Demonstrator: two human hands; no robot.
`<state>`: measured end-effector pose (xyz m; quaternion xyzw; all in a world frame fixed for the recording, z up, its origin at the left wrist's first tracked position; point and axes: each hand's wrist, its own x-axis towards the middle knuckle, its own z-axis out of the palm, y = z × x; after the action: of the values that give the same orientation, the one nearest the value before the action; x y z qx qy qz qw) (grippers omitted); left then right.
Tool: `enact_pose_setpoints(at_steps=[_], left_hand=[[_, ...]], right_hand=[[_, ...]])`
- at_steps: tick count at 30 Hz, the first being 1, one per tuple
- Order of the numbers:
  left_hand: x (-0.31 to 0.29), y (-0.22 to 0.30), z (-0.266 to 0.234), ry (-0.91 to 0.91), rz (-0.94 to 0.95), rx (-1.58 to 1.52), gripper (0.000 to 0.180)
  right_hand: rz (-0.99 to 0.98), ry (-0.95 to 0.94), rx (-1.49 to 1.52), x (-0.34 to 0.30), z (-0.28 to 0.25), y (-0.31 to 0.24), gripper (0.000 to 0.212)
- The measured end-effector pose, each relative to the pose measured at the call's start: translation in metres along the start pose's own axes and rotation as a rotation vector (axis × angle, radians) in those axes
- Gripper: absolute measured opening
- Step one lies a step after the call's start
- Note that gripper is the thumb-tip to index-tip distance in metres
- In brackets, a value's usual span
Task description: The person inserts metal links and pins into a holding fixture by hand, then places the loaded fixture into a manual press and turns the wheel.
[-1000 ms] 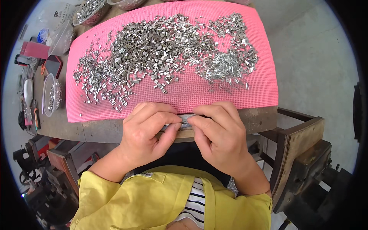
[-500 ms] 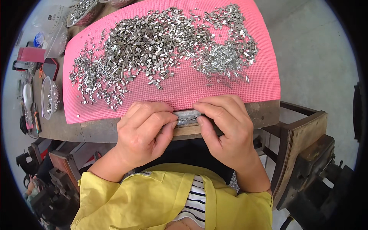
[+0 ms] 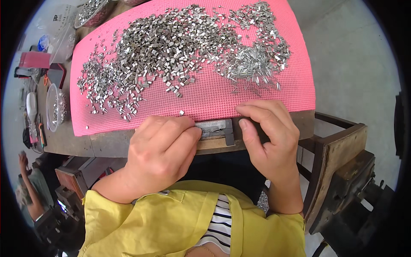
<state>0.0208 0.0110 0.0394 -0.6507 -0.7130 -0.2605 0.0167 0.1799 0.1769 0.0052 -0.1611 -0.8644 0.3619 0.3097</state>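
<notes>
At the table's front edge lies a narrow grey metal block (image 3: pixel 212 127) with a jagged groove along it and a dark crosspiece (image 3: pixel 229 132) at its right end. My left hand (image 3: pixel 160 150) is closed over the block's left end, and its fingers hide that part. Just right of the crosspiece, my right hand (image 3: pixel 274 139) is open, thumb and forefinger apart and touching nothing I can see. A small shiny metal piece (image 3: pixel 182 113) lies on the mat beyond my left hand. Many small metal pieces (image 3: pixel 158 51) are spread farther back, with thin metal pins (image 3: pixel 250 64) heaped at their right.
A pink textured mat (image 3: pixel 205 103) covers much of the wooden table (image 3: pixel 107 145). On the left stand a clear tub (image 3: pixel 52 109) of small parts and several tools. Another person's arm (image 3: pixel 32 188) shows at the lower left. Dark machinery (image 3: pixel 346 192) stands at the right.
My right hand has come off the block and moved right, uncovering the dark crosspiece. My left hand has closed further over the left end. A small piece now shows beyond it on the mat.
</notes>
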Motion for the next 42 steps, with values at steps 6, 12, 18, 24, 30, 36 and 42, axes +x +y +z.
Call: enact_pose_setpoints(at_steps=[6,12,18,24,30,36,42], left_hand=[[0.002,-0.004,-0.008,-0.067,-0.092,-0.088,0.027],[0.035,-0.036,-0.005,0.024,-0.078,-0.088,0.018],[0.059,-0.062,0.016,-0.042,0.029,0.223,0.014],[0.061,-0.053,0.009,-0.11,-0.002,0.275,0.012],[0.079,-0.062,0.007,-0.204,0.005,0.196,0.009],[0.078,-0.063,0.013,-0.204,0.037,0.296,0.008],[0.061,-0.028,0.017,-0.259,0.232,0.651,0.009]], right_hand=[[-0.037,0.034,-0.032,0.007,0.003,0.001,0.026],[-0.146,0.026,-0.21,0.033,0.016,0.018,0.016],[-0.209,-0.026,-0.334,0.059,0.029,0.024,0.006],[-0.244,-0.067,-0.397,0.061,0.032,0.019,0.003],[-0.162,-0.027,-0.229,0.047,0.023,0.016,0.007],[-0.053,-0.062,0.005,0.016,0.01,0.001,0.009],[-0.135,-0.112,0.051,0.001,0.016,-0.013,0.012]])
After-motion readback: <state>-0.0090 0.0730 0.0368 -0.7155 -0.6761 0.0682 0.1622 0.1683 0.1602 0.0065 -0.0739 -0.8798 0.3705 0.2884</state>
